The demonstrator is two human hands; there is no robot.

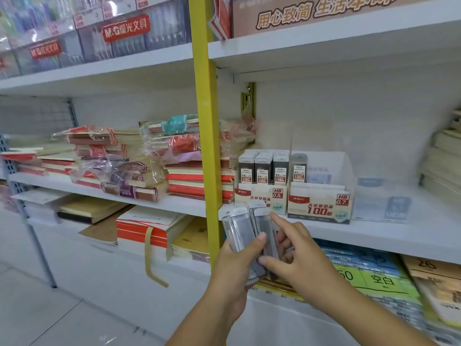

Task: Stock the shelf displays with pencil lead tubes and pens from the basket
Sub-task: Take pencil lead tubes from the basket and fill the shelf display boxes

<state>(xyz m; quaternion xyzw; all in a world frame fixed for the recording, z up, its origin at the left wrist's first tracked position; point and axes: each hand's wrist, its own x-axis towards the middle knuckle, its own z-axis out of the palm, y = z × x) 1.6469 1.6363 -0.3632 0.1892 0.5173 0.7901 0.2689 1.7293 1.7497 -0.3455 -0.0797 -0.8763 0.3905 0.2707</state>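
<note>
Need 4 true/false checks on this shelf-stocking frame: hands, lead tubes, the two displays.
1. The left hand grips a bunch of lead tubes. True.
2. The HB 0.7 display holds more tubes than the HB 0.5 display. False: 0.7 shows one row, 0.5 three.
3. The right hand pinches at the held tubes. True.
4. Both displays stand left of the yellow upright. False: right of it.

Both forearms bare, rising from bottom of view, converging mid-frame. Left hand [237, 263] turned palm inward, fingers wrapped round fanned lead tubes [240, 227], thumb pressed across front. Right hand [299, 258] close beside it, on same bundle: index finger straight, tip at upper edge; thumb on lower part; other fingers curled behind.
</note>
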